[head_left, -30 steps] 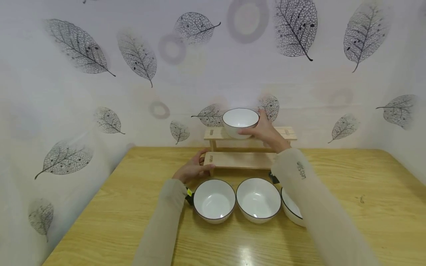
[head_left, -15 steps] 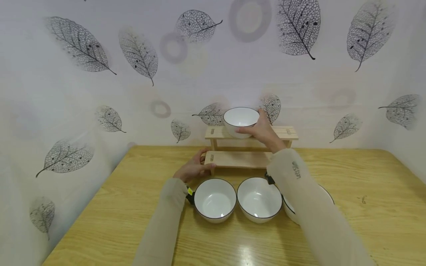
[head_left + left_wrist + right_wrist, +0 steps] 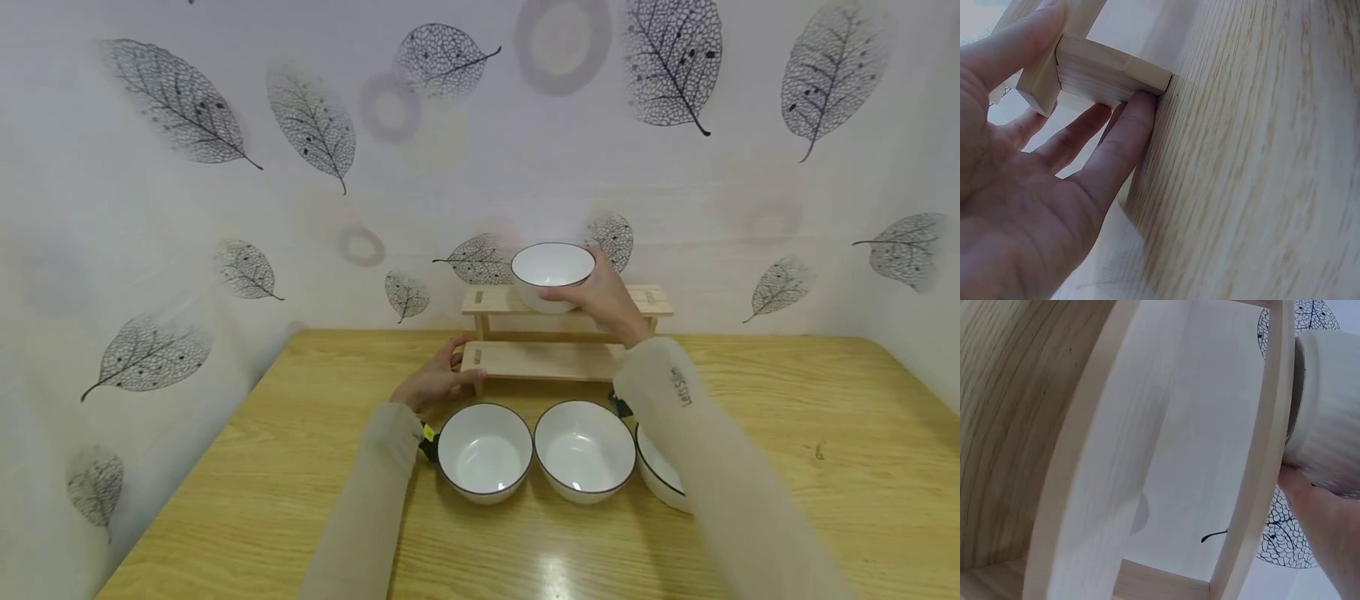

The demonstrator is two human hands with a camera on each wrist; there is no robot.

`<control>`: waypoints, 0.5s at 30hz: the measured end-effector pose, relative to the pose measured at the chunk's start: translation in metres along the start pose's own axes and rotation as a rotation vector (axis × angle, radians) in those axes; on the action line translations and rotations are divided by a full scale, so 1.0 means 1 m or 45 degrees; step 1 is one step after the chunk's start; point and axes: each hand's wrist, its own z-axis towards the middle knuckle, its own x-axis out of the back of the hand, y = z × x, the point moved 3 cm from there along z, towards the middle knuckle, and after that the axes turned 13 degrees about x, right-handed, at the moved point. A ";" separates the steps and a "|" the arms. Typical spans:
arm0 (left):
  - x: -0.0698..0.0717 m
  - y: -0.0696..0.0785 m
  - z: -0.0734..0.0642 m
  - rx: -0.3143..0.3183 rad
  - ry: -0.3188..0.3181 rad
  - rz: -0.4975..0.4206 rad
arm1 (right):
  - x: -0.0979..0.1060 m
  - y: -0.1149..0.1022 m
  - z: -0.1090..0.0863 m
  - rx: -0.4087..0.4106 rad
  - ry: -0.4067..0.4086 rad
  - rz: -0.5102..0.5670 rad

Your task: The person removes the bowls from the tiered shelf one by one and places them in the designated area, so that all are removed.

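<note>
My right hand [image 3: 603, 296] holds a white bowl [image 3: 551, 265] with a dark rim, thumb on its near side and fingers round its right side. The bowl is upright at the upper shelf of a two-tier wooden stand [image 3: 547, 360]; whether its base touches the shelf is unclear. In the right wrist view, part of the bowl [image 3: 1329, 406] shows beyond the upper board. My left hand [image 3: 435, 382] grips the lower tier's left end. The left wrist view shows the thumb over the board and fingertips [image 3: 1138, 112] against the stand's leg [image 3: 1110, 72].
Three more white bowls stand in a row before the stand: a left one [image 3: 485, 450], a middle one [image 3: 585, 450] and a right one [image 3: 663, 475], partly hidden by my right sleeve. A leaf-patterned wall covering [image 3: 480, 167] hangs behind the wooden table [image 3: 817, 400].
Over the last half second my right hand and its bowl have shifted slightly right along the upper shelf. My left hand stays on the stand.
</note>
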 end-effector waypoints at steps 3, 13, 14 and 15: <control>-0.001 0.000 -0.001 -0.004 -0.003 -0.001 | 0.007 -0.004 -0.002 0.023 0.010 -0.008; 0.000 0.001 -0.002 -0.003 -0.016 -0.015 | 0.035 -0.016 -0.008 0.105 -0.011 -0.083; 0.000 0.001 -0.002 -0.001 -0.018 -0.017 | 0.039 -0.017 -0.009 0.109 -0.014 -0.092; 0.001 0.001 -0.002 -0.003 -0.017 -0.013 | 0.042 -0.017 -0.009 0.108 -0.016 -0.102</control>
